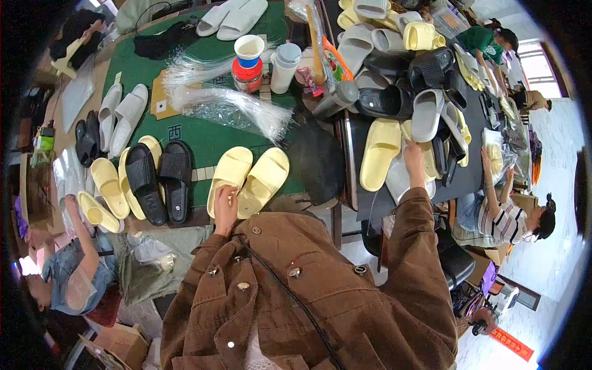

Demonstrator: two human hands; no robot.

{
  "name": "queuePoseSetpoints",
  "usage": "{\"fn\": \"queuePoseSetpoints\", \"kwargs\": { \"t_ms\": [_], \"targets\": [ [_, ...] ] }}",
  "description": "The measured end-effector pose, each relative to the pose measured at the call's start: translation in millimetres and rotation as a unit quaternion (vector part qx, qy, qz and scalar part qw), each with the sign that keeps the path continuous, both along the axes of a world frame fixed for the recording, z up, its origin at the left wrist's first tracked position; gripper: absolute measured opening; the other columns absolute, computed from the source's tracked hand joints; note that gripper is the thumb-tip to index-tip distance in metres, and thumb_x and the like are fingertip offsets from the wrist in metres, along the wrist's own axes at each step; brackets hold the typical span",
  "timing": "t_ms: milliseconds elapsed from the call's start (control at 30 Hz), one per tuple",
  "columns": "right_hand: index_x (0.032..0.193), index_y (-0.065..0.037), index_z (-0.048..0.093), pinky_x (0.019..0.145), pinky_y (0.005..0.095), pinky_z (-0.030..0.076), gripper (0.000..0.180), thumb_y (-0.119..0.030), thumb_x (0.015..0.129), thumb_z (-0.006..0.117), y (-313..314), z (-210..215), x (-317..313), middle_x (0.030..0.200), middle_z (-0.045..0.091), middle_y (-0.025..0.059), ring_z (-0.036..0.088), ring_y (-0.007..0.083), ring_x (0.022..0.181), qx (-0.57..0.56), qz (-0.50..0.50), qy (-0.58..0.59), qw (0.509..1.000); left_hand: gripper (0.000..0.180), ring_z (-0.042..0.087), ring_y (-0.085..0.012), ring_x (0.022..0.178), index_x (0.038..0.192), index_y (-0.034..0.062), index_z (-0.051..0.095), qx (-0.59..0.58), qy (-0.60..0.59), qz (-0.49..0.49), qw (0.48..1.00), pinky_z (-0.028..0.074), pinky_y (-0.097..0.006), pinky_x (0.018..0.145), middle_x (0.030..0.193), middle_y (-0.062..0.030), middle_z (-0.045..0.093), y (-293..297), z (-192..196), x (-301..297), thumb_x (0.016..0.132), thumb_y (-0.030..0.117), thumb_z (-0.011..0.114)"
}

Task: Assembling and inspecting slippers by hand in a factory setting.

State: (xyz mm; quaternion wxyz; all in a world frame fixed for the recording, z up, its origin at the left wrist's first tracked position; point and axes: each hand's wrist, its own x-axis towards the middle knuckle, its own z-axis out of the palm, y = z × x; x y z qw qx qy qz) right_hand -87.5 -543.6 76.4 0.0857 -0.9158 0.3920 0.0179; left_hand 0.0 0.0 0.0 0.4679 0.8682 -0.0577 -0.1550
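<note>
Two pale yellow slippers lie side by side in front of me, a left one (232, 169) and a right one (266, 179). My left hand (226, 209) is at the near end of the left one, its fingertips pinched together; what they hold, if anything, is too small to tell. Over at the right-hand pile, my right hand (415, 163) has its fingers bent against a yellow slipper (406, 131), close below a grey slipper (427, 114). Which of these it grips is partly hidden. Another yellow slipper (380, 151) lies just left of that hand.
Black slippers (176, 179), grey slippers (128, 117) and more yellow ones line the green mat (203, 135). Beyond are clear plastic strips (246, 108), a paper cup (249, 52) on a red-lidded jar, and bottles (285, 66). People sit at both sides.
</note>
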Motion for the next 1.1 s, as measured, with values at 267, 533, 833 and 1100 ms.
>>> {"fn": "queuePoseSetpoints", "kwargs": {
  "t_ms": [267, 533, 833, 1100],
  "targets": [
    [0.102, -0.005, 0.062, 0.084, 0.0412, 0.043, 0.029, -0.019, 0.081, 0.048, 37.5, 32.2, -8.2, 0.109, 0.056, 0.0169, 0.054, 0.0327, 0.1, -0.135, 0.063, -0.021, 0.989, 0.018, 0.052, -0.0328, 0.094, 0.095, 0.0008, 0.056, 0.002, -0.035, -0.032, 0.999, 0.042, -0.035, 0.08, 0.1, -0.0153, 0.051, 1.9, -9.0, -6.0, 0.078, 0.0, 0.052],
    [0.1, -0.002, 0.061, 0.08, 0.0417, 0.045, 0.036, -0.032, 0.08, 0.057, 60.8, 7.5, -6.7, 0.112, 0.054, 0.0168, 0.055, 0.0351, 0.096, 0.001, 0.04, -0.028, 0.999, 0.019, 0.05, -0.034, 0.097, 0.095, 0.0018, 0.056, 0.032, -0.048, -0.053, 0.997, 0.041, -0.037, 0.082, 0.103, -0.0165, 0.049, -0.5, -4.2, -6.8, 0.076, 0.001, 0.054],
    [0.086, 0.004, 0.058, 0.07, 0.0457, 0.044, 0.027, -0.022, 0.079, 0.051, 65.3, 13.0, -5.4, 0.088, 0.059, 0.0242, 0.055, 0.0406, 0.082, -0.121, 0.076, -0.145, 0.979, 0.039, 0.037, -0.04, 0.112, 0.106, 0.0097, 0.058, 0.125, -0.124, -0.135, 0.975, 0.035, -0.045, 0.093, 0.118, -0.019, 0.043, 6.2, -19.1, -14.5, 0.067, 0.008, 0.061],
    [0.097, 0.001, 0.061, 0.073, 0.0415, 0.046, 0.025, -0.012, 0.078, 0.051, 124.8, 47.9, -18.1, 0.097, 0.06, 0.02, 0.059, 0.0353, 0.086, -0.089, 0.045, -0.054, 0.994, 0.044, 0.034, -0.0387, 0.115, 0.11, 0.0164, 0.056, 0.154, -0.182, -0.162, 0.957, 0.033, -0.048, 0.09, 0.116, -0.0126, 0.043, -0.3, -33.4, -15.6, 0.067, 0.013, 0.06]
  ]
}}
